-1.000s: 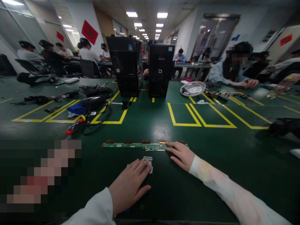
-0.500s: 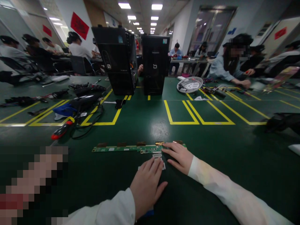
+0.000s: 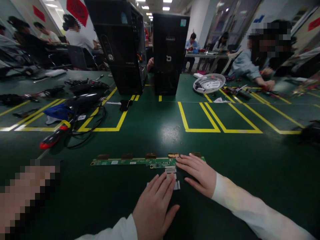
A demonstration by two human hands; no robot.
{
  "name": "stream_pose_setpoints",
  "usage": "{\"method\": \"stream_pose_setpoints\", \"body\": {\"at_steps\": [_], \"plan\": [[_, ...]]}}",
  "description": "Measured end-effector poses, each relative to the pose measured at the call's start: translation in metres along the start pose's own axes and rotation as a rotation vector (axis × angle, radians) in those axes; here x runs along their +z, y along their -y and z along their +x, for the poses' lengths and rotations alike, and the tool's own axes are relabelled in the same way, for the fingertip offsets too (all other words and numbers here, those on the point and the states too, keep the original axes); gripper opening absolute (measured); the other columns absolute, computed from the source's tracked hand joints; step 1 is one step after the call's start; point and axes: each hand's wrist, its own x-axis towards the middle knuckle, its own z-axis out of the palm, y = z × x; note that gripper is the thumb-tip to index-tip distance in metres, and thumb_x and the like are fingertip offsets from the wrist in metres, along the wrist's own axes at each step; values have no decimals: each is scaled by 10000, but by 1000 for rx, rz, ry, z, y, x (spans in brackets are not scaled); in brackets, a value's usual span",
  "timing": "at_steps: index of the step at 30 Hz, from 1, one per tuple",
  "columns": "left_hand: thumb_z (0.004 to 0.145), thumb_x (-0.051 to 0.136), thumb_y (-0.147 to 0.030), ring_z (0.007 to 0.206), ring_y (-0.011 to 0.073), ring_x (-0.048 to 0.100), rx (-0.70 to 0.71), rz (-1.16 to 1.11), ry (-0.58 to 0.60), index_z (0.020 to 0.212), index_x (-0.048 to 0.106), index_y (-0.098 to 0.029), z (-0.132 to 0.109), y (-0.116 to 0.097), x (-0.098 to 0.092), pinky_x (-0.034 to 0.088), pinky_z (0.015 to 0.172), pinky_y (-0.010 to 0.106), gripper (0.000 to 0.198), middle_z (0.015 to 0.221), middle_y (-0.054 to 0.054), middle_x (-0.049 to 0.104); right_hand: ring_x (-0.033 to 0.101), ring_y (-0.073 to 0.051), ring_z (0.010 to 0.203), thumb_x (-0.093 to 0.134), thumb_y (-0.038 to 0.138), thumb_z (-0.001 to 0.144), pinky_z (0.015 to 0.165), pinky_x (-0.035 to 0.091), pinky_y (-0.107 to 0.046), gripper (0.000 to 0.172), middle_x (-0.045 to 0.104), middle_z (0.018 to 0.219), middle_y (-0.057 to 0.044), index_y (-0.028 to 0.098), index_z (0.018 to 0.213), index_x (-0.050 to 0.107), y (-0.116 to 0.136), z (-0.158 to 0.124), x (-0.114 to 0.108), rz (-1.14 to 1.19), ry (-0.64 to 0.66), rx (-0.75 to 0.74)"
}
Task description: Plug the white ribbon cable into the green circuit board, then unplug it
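Observation:
A long, narrow green circuit board with brownish-copper tabs along its far edge lies across the green table in front of me. Under the fingertips of my left hand is a pale flat ribbon cable that meets the board's near edge; part of it is hidden by the fingers. That hand lies palm down, fingers stretched and thumb apart. My right hand rests with extended fingers over the right part of the board, covering some of it. Neither hand is closed around anything.
To the left lie a red-and-black screwdriver and a black-and-blue tool with a cord. Two black computer towers stand at the back. A white basket sits beyond yellow tape lines. A person works at the back right.
My view has tilted down and come a little closer, so the scene shows larger. Both hands keep nearly the same places on the board and ribbon cable.

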Motion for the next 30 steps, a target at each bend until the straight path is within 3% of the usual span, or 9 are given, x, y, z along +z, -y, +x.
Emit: {"method": "stream_pose_setpoints", "body": {"at_steps": [13,30], "plan": [[903,486,-342,1278,246,456,-5,-13,-44,1368,418,-127,-3,2,7,428,1023,416,517,1406,85,489,304,-188,1368,416,272,918,1118,269,-446,462,441,1423,-100,172,1369,440,2,0,-4,15,15,9],[911,472,-349,1285,265,452,-42,-36,10,1379,406,-127,0,1,6,407,1046,433,523,1426,84,460,321,-217,1360,451,299,900,1115,265,-477,484,442,1422,-95,181,1369,444,5,0,-6,66,16,45]]}}
